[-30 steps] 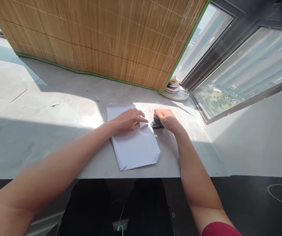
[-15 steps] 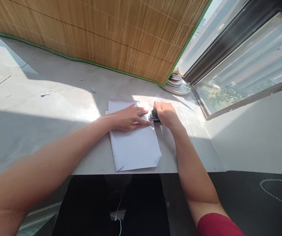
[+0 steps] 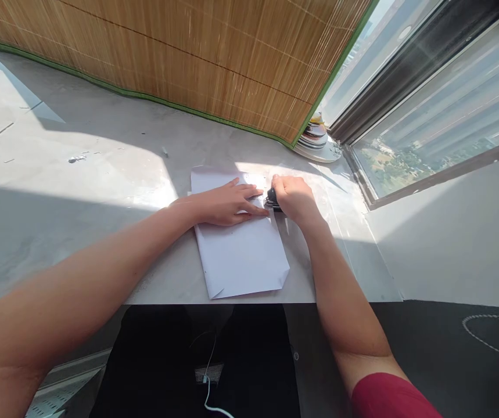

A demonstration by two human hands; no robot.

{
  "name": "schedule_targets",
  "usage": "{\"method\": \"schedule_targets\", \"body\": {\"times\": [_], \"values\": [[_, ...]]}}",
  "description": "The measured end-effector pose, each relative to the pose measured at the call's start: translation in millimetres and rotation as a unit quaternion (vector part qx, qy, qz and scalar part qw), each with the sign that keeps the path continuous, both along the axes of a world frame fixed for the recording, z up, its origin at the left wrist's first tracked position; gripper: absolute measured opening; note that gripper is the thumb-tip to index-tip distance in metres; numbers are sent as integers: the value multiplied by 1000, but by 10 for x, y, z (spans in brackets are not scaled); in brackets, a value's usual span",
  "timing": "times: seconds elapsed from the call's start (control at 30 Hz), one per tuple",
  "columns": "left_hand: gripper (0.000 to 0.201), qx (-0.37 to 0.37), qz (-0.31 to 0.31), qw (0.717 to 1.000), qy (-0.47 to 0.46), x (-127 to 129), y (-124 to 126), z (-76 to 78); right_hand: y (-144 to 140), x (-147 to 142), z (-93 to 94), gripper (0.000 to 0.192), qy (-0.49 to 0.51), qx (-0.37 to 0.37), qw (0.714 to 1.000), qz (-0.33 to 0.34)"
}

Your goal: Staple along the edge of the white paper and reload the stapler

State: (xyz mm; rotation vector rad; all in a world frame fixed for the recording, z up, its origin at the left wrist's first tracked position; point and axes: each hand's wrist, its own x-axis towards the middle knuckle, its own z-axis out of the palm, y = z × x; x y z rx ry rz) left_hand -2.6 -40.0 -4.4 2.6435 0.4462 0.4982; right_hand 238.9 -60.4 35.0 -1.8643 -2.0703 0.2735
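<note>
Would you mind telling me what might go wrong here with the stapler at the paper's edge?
The left hand lies flat on the paper, fingertips right beside the stapler in the right hand, so they might get pinched. The paper's near corners are folded and could be caught crooked.

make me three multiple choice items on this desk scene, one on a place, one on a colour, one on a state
1. Where is the small dark stapler-like tool?
A. at the paper's right edge
B. on the stacked plates
C. by the near desk edge

2. What colour is the trim of the bamboo blind?
A. red
B. green
C. blue

3. How is the left hand?
A. lifted in the air
B. clenched round a pen
C. flat on the paper

Answers: 1 A, the right hand grips it beside the white paper; 2 B, a green strip runs along its lower edge; 3 C, fingers spread, pressing the sheet to the desk.
</note>
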Motion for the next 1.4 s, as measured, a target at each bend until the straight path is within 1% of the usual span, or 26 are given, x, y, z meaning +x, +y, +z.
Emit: {"method": "schedule_targets", "body": {"times": [0.17,0.27,0.37,0.5,0.57,0.73,0.8,0.87,0.97,1.1,1.17,1.33,1.4], "values": [[36,-14,2,1000,-14,2,-2,-6,20,2,-67,65,8,23,1000,-2],[35,-18,3,1000,-16,1,1,2,12,-13,-64,64,4,25,1000,-3],[35,-18,0,1000,-8,1,5,10,-3,-46,-20,60,-8,2,1000,-11],[32,-16,1,1000,-22,1,9,11,-10,-74,20,58,-22,-33,999,-16],[33,-12,0,1000,-16,2,10,12,-11,-64,3,54,-26,-25,999,0],[34,-18,-6,1000,-8,9,10,26,-73,-58,-79,33,-69,36,995,66],[35,-18,-10,1000,-7,13,14,28,-103,-94,-98,31,-91,41,992,81],[37,-16,-13,1000,-3,12,21,23,-107,-125,-107,33,-91,40,991,87],[37,-17,-14,1000,-12,0,36,4,-49,-86,-93,41,-57,32,995,72],[36,-11,-8,999,-33,-28,57,-26,65,137,-20,62,-12,-7,999,33],[39,2,-11,1000,-23,-40,67,-34,98,252,9,67,4,-7,1000,28],[43,22,-12,1000,0,-59,89,-21,96,428,57,67,50,-5,998,38],[43,25,-8,1000,7,-65,92,-7,80,502,98,64,69,-8,995,78]]}}
